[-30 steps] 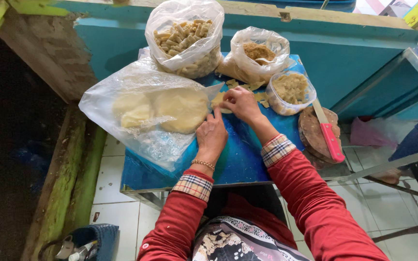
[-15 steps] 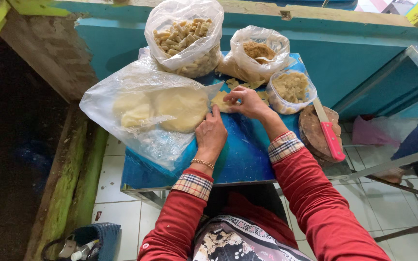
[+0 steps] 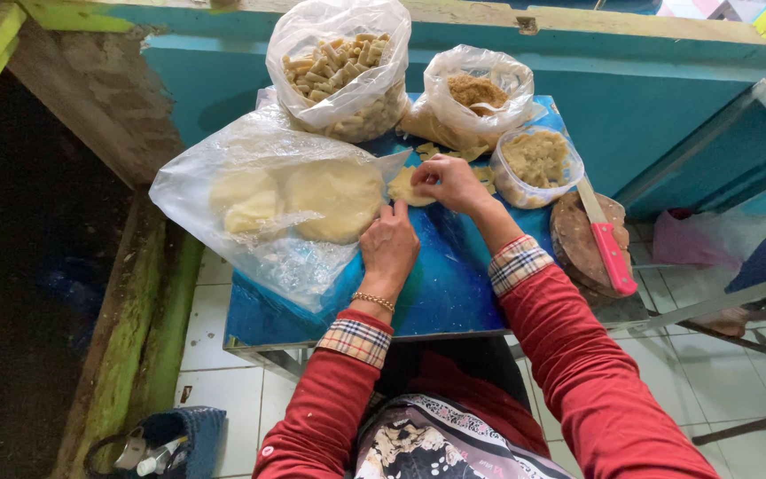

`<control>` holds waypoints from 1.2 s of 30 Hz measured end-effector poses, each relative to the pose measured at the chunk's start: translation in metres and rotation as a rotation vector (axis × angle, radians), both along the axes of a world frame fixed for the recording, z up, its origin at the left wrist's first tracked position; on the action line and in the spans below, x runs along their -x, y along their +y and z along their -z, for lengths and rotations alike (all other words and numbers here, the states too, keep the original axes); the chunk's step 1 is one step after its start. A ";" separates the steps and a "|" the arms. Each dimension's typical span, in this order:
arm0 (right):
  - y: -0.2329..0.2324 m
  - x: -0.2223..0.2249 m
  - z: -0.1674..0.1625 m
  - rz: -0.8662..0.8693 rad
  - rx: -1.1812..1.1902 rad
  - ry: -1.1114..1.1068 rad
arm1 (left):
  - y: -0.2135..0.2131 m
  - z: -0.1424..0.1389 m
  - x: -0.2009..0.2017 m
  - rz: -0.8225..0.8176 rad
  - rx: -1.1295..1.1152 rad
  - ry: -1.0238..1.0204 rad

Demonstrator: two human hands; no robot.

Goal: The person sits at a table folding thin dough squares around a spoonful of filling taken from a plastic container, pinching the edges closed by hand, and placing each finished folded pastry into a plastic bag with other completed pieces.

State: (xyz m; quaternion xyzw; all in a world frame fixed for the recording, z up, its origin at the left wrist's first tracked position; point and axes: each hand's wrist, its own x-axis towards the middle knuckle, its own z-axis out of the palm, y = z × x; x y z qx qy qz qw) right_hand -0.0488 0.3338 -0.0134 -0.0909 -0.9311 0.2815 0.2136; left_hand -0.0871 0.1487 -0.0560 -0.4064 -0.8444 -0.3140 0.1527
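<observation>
On the blue table (image 3: 454,293), right of the big bag of dough rounds (image 3: 285,200), the left hand (image 3: 389,248) lies flat just near of the small dough piece (image 3: 405,188) that the right hand (image 3: 450,182) pinches.

A single camera sits on the person's head and looks steeply down and forward over both red-sleeved arms onto the blue surface (image 3: 454,293). It is close: the surface fills the middle, with the person's lap at the bottom edge. The tiled floor (image 3: 214,355) shows beneath, and a blue wall (image 3: 649,98) closes the top.
</observation>
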 end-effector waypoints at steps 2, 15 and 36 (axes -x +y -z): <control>0.000 0.001 0.001 0.010 -0.067 0.030 | -0.001 0.001 -0.001 0.031 0.029 0.023; 0.013 -0.003 0.008 0.023 0.882 0.008 | 0.003 -0.001 0.000 0.087 0.032 -0.029; 0.026 -0.017 -0.006 0.351 1.299 0.197 | 0.009 -0.001 0.012 0.050 -0.013 -0.234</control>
